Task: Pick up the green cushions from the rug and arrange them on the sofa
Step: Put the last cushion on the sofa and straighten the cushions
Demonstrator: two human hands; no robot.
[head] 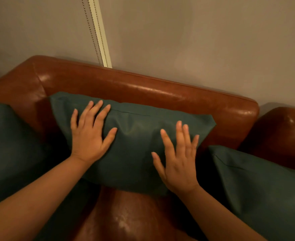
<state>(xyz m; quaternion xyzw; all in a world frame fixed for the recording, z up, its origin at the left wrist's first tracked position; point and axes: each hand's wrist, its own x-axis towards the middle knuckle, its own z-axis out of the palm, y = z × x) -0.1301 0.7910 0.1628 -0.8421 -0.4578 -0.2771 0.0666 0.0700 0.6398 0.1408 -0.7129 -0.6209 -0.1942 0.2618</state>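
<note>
Two bare arms [30, 197], shiny brown sofa [143, 87] against grey wall [212, 40], one bead cord [91, 32] behind, three green cushions on the seat, left cushion [12, 145], right cushion [265, 188], middle cushion [138, 145] leaning on the backrest, left hand [89, 136] and right hand [178, 164] flat on it, fingers spread apart

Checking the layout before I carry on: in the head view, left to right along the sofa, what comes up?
Left green cushion → left hand → middle green cushion against the sofa back → right hand → right green cushion.
</note>
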